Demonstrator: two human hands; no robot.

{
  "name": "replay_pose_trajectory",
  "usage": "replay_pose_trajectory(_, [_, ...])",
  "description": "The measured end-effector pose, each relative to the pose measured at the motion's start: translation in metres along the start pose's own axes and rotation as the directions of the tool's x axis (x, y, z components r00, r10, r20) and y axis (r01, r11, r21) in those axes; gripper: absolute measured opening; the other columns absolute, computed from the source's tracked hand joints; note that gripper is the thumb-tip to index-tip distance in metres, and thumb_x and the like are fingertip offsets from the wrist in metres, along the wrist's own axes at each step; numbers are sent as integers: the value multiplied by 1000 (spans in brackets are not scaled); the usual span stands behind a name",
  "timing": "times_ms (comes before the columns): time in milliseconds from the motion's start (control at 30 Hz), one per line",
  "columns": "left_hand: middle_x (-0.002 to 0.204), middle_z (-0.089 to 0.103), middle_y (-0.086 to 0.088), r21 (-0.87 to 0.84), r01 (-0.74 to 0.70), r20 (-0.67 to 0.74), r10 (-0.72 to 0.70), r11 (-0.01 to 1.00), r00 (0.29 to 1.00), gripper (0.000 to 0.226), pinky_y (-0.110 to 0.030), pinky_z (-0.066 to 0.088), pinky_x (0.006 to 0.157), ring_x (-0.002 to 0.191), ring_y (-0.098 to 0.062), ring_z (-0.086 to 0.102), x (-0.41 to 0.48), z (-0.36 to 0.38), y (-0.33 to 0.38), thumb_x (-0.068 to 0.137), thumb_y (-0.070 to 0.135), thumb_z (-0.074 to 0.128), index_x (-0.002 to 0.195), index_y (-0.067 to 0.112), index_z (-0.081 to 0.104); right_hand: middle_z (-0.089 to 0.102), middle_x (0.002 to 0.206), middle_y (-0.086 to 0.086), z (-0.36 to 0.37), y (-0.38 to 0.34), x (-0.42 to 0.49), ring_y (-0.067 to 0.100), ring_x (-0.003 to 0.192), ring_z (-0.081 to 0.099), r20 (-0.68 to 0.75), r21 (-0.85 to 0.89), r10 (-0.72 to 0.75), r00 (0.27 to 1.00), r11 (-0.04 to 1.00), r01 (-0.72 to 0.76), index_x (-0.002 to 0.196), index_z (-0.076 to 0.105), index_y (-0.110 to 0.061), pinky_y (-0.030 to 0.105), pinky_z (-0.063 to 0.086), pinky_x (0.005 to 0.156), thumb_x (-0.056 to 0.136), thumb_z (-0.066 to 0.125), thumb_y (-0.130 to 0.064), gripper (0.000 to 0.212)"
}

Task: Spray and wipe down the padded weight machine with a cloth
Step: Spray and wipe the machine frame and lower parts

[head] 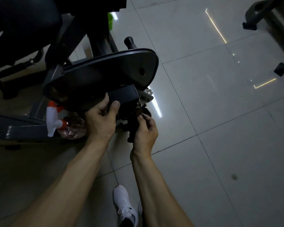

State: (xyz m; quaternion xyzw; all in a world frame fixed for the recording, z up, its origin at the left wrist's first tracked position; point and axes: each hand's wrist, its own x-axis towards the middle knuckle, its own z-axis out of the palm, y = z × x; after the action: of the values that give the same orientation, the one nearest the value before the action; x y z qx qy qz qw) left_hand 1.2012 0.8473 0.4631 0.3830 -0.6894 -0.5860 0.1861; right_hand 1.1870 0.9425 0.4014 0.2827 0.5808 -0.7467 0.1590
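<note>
Both hands reach under the weight machine's dark oval pad [105, 72].

Below the pad's left end, a spray bottle [53, 119], white-and-red trigger on clear plastic, lies on the grey steel frame [23, 130]. Under the pad's middle, the left hand [100, 122], forearm stretched forward, clamps finger and thumb on a square metal bracket [124, 95]. Just right, the right hand [145, 131] pinches a dark crumpled cloth [132, 128] in curled fingers.

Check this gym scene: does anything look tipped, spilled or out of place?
The spray bottle lies on its side on the machine's frame rail, under the oval pad, not upright; no spill shows. A small dark spot marks a floor tile on the right.
</note>
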Motion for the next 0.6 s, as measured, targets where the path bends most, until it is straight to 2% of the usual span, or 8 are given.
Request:
replay_pose_trajectory(67, [131, 55, 13, -10, -8, -9, 8, 1000, 1000, 48, 2, 39, 90, 103, 31, 50, 0, 1, 0, 97, 13, 69, 142, 4, 55, 73, 99, 18, 4, -2, -1, 41, 87, 68, -22, -23, -5, 1000, 1000, 5, 90, 76, -33, 42, 47, 71, 87, 66, -31, 11])
replay_pose_trajectory(167, [129, 55, 13, -14, -16, -20, 15, 1000, 1000, 47, 2, 39, 91, 103, 31, 51, 1, 2, -1, 97, 12, 68, 141, 2, 55, 73, 101, 23, 1, -3, 7, 44, 88, 70, 6, 55, 52, 999, 997, -52, 88, 77, -24, 41, 50, 69, 90, 64, -21, 14])
replay_pose_trajectory(300, [128, 56, 14, -27, -14, -29, 13, 1000, 1000, 46, 0, 40, 92, 103, 30, 52, -1, 4, -1, 98, 11, 67, 141, 3, 55, 69, 89, 20, 4, -6, 10, 29, 72, 66, 17, 182, 331, 943, 927, -329, 111, 73, -1, 32, 53, 57, 93, 58, -6, 24])
replay_pose_trajectory(333, [127, 56, 16, -30, -14, -26, 13, 999, 1000, 45, 0, 40, 91, 102, 30, 52, -1, 4, 0, 98, 10, 67, 141, 3, 55, 69, 89, 18, 3, -4, 11, 28, 70, 66, 19, 191, 345, 938, 920, -342, 112, 72, 1, 31, 53, 56, 93, 58, -6, 25])
replay_pose_trajectory(467, [126, 55, 17, -19, -20, -8, 19, 1000, 1000, 47, 1, 40, 90, 103, 30, 52, -1, 4, -2, 98, 13, 66, 143, 5, 54, 76, 98, 15, -4, 9, 14, 39, 89, 73, -7, 10, 11, 1000, 1000, -11, 97, 78, -23, 40, 53, 66, 94, 62, -18, 17])
replay_pose_trajectory(500, [126, 55, 17, -19, -22, -9, 22, 1000, 1000, 47, 1, 40, 90, 102, 30, 51, 0, 4, -3, 99, 13, 66, 143, 4, 54, 76, 98, 14, -2, 11, 16, 39, 89, 73, -20, -4, 0, 1000, 1000, 0, 97, 78, -24, 41, 53, 67, 94, 63, -20, 16])
replay_pose_trajectory(533, [126, 55, 17, -20, -23, -8, 23, 1000, 1000, 47, 1, 40, 90, 102, 31, 51, -2, 5, -4, 99, 13, 66, 143, 4, 54, 76, 95, 15, -1, 12, 16, 38, 82, 72, -27, 9, 68, 997, 998, -68, 100, 78, -22, 38, 52, 64, 95, 63, -19, 17])
replay_pose_trajectory(600, [126, 55, 17, -24, -31, -14, 31, 999, 999, 46, 1, 40, 91, 101, 31, 51, -2, 4, -2, 99, 13, 66, 142, 4, 54, 70, 83, 13, 5, 6, 18, 26, 62, 66, 57, 164, 379, 923, 909, -383, 113, 73, -9, 29, 47, 51, 98, 57, -15, 23])
